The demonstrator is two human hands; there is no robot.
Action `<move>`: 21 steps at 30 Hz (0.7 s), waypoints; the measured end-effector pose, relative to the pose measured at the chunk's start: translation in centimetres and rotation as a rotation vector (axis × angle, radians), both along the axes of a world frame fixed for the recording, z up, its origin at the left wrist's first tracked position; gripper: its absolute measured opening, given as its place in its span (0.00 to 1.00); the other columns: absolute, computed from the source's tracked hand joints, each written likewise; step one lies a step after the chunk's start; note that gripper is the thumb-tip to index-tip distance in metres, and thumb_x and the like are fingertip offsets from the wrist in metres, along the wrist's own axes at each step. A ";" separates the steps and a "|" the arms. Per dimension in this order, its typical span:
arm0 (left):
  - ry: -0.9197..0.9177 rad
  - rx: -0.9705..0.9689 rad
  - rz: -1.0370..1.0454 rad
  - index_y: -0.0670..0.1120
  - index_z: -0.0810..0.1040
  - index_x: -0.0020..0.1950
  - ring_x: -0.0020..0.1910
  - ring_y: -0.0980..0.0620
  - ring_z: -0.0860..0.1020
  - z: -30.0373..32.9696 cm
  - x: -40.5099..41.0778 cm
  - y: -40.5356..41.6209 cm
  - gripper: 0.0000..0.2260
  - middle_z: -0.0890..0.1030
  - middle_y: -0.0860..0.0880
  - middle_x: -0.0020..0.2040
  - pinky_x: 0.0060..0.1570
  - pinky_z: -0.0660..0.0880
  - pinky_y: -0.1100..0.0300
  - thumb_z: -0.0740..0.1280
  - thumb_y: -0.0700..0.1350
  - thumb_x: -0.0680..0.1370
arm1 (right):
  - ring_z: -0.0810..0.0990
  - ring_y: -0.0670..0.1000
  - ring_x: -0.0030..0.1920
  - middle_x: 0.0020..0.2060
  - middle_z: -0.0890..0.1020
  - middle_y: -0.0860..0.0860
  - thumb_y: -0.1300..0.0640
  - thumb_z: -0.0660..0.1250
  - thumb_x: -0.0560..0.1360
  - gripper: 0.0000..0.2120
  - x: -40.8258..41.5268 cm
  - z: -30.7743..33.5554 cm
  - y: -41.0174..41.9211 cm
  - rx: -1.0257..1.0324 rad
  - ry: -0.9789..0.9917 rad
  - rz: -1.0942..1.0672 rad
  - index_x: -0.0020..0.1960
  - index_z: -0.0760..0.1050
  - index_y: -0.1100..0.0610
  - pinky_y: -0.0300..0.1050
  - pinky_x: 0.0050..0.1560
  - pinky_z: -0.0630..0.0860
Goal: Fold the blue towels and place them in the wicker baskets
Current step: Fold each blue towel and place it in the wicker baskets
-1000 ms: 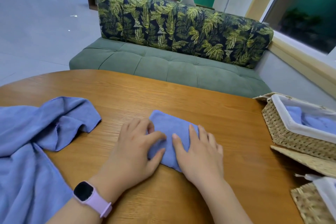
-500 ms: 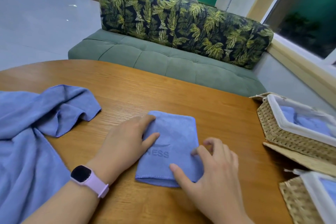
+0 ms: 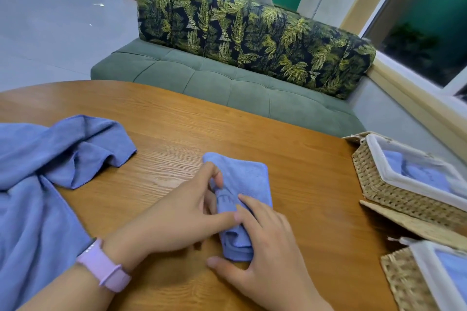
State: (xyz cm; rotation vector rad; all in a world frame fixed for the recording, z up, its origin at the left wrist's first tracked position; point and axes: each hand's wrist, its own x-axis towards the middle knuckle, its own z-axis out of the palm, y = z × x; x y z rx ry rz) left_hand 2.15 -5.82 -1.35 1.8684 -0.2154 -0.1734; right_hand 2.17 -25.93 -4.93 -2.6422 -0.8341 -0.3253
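A small folded blue towel point(image 3: 249, 179) lies on the round wooden table point(image 3: 316, 184) in front of me. My left hand point(image 3: 177, 217), with a pink watch on its wrist, pinches the towel's left edge, which is lifted and turned over toward the right. My right hand point(image 3: 267, 247) rests on the towel's near right part, fingers laid over it and thumb at its near end. Two wicker baskets with white liners stand at the right, one farther point(image 3: 394, 194) and one nearer point(image 3: 404, 283). Each has blue cloth inside.
A loose heap of blue towels point(image 3: 38, 171) covers the table's left side. A woven lid point(image 3: 414, 225) lies between the baskets. Beyond the table's far edge stands a green sofa point(image 3: 227, 88) with leaf-print cushions; a window ledge runs along the right.
The towel lay flat as a rectangle half a second ago. My left hand has since lifted its left edge and turned it rightward, making it narrower. My right hand slid onto its near end.
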 end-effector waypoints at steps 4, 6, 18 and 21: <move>-0.048 0.232 -0.272 0.67 0.59 0.73 0.40 0.55 0.76 -0.7 0.0 1.7 0.39 0.79 0.44 0.46 0.44 0.77 0.55 0.73 0.41 0.71 | 0.75 0.48 0.68 0.67 0.76 0.46 0.39 0.70 0.64 0.33 0.1 -0.4 0.4 0.039 -0.043 -0.013 0.66 0.77 0.50 0.50 0.62 0.72; -0.158 0.349 -0.203 0.66 0.65 0.70 0.47 0.56 0.80 -1.6 0.6 1.8 0.31 0.82 0.51 0.50 0.50 0.77 0.53 0.72 0.45 0.72 | 0.76 0.49 0.67 0.67 0.77 0.47 0.43 0.69 0.62 0.33 0.1 -0.5 0.5 0.038 -0.050 -0.013 0.66 0.77 0.50 0.48 0.63 0.70; -0.381 0.572 0.053 0.56 0.82 0.47 0.46 0.61 0.72 -2.1 2.1 3.1 0.26 0.69 0.58 0.48 0.41 0.67 0.66 0.60 0.75 0.70 | 0.78 0.41 0.54 0.54 0.82 0.38 0.49 0.69 0.70 0.14 1.1 -0.9 -2.5 0.276 -0.056 -0.071 0.55 0.79 0.47 0.41 0.56 0.71; -0.412 0.472 0.102 0.52 0.81 0.40 0.52 0.60 0.73 -2.3 2.6 2.7 0.25 0.71 0.60 0.51 0.48 0.69 0.66 0.60 0.73 0.72 | 0.78 0.43 0.46 0.42 0.83 0.40 0.43 0.68 0.74 0.08 2.0 0.7 -2.4 0.376 0.140 -0.165 0.48 0.80 0.45 0.39 0.50 0.72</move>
